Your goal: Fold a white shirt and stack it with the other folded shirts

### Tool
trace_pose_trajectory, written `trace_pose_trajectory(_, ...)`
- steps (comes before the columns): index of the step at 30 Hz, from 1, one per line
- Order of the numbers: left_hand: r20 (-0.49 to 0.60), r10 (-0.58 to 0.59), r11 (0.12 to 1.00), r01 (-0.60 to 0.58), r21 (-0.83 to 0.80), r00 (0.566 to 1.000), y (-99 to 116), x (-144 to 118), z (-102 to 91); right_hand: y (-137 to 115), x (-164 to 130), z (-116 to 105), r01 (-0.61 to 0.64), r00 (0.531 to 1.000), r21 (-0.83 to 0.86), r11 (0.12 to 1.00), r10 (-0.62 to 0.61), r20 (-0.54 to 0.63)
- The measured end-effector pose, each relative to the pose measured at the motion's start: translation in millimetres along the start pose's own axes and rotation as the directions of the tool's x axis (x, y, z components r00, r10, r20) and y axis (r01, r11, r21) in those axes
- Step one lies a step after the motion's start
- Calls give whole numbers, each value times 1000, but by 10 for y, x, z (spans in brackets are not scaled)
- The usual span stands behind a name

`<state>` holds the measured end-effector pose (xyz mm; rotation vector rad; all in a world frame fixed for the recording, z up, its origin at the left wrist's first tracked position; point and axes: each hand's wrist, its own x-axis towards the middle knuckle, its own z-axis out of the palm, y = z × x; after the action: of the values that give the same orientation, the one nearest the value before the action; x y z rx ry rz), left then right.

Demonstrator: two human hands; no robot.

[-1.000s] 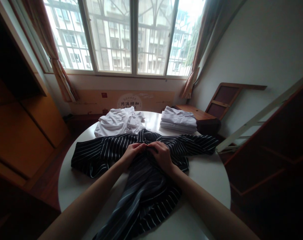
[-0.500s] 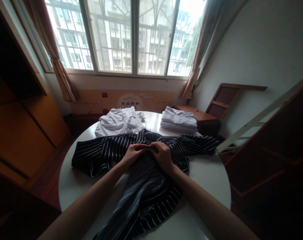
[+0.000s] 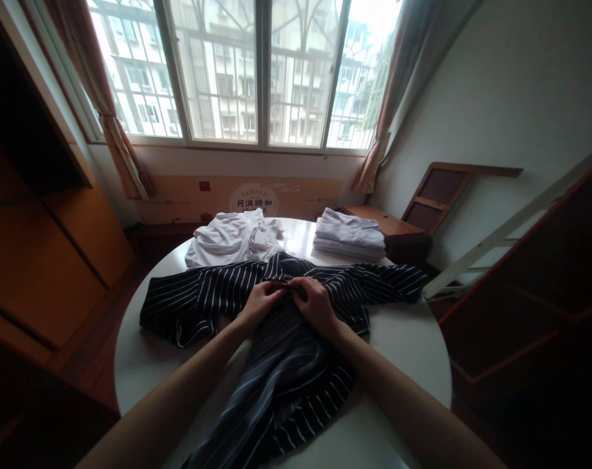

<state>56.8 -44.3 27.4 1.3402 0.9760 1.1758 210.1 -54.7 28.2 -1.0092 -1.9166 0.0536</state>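
As seen from the head camera, a round white table [image 3: 403,339] is recorded, and a dark striped shirt [image 3: 286,365] is laid across its middle with the sleeves spread out to either side and the body hanging toward the near edge. The left hand [image 3: 259,304] and the right hand [image 3: 318,305] are brought close together on the shirt's upper middle, just below the collar. Fingertips of both hands are curled in and appear to be pinching a small fold of the fabric between them; the dim light means the exact grip cannot be confirmed. Both forearms are extended over the shirt's lower part.

At the far left of the table a loose white garment [image 3: 232,238] is noted, crumpled, its near edge just beside the shirt's collar area. At the far right a folded stack of white clothes [image 3: 349,234] is noted, squared and lying near the striped right sleeve. Behind the table a printed cardboard panel [image 3: 241,195] is set against the wall beneath a large window [image 3: 256,71] with curtains [image 3: 112,124] drawn back. A wooden cabinet [image 3: 46,260] is listed on the left, and a low wooden desk [image 3: 388,228] on the right.
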Motion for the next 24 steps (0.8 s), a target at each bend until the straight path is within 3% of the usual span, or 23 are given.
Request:
trace_pose_trajectory(11, 37, -179, 929, 181, -321, 983, -15, -14, 15, -79, 25, -146, 8, 965, -187, 982, -56, -255)
trace_pose_trajectory(13, 35, -183, 925, 184, -332, 982, -27, -8, 15, -123, 9, -148, 64, 973, -159, 985, -97, -212)
trace_pose_trajectory(17, 12, -184, 932, 179, -316, 983, -38, 4, 7, -212, -18, -89, 170, 985, -48, 984, -168, 43)
trace_pose_trajectory(19, 11, -175, 934, 170, -314, 984, -34, 4, 6, -222, -22, -46, 118, 988, -71, 990, -110, 110)
trace_pose_trajectory(24, 7, -145, 949, 141, -280, 989, -22, -15, 15, -156, -16, 4, -80, 992, -99, 992, 89, 91)
